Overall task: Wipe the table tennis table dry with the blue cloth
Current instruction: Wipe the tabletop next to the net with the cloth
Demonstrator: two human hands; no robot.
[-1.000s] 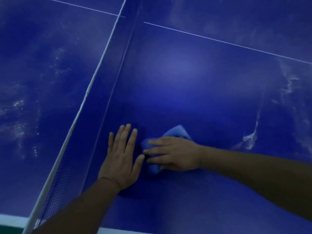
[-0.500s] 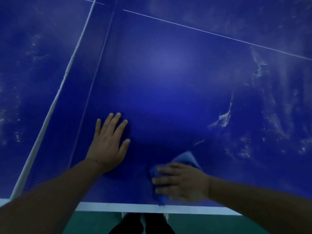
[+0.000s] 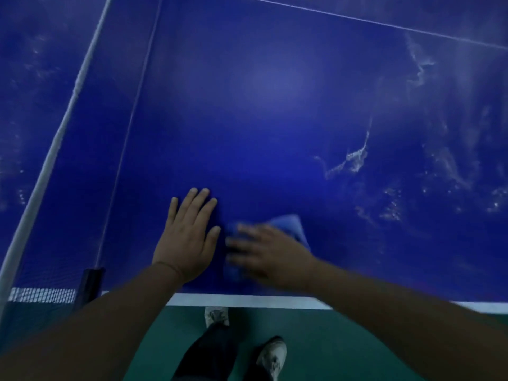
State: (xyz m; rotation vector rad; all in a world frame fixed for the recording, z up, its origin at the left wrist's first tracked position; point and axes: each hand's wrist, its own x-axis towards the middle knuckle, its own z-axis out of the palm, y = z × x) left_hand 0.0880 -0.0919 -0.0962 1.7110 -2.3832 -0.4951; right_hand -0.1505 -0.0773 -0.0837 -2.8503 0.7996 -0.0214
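My left grip (image 3: 189, 237) lies flat on the blue surface (image 3: 275, 119), released, with fingers straight and close together pointing away from me and the thumb out towards my other arm. It holds nothing.

Just beside it, my right grip (image 3: 272, 254) rests on top of the blue cloth (image 3: 291, 224). The fingers stretch out across the cloth towards the left grip and press it down rather than clench it, though this grip is smeared with blur and finer detail is lost. The cloth lies on the surface near the white edge line (image 3: 247, 301). One corner pokes out beyond my knuckles, and another part shows under my fingertips, almost touching the left thumb.

To the right of the cloth and well apart from it, pale water streaks (image 3: 354, 158) run across the surface, with scattered droplets (image 3: 390, 207) further right. A thin white line (image 3: 384, 23) crosses the top of the view.

On my left the net (image 3: 90, 188) runs away from me under its white top band (image 3: 55, 149), held at the near end by a dark post (image 3: 92, 281). The half of the surface beyond the net looks smeared as well.

Below the edge I see the green floor (image 3: 343, 353), my two pale shoes (image 3: 272, 356) and a dark trouser leg (image 3: 209, 353).
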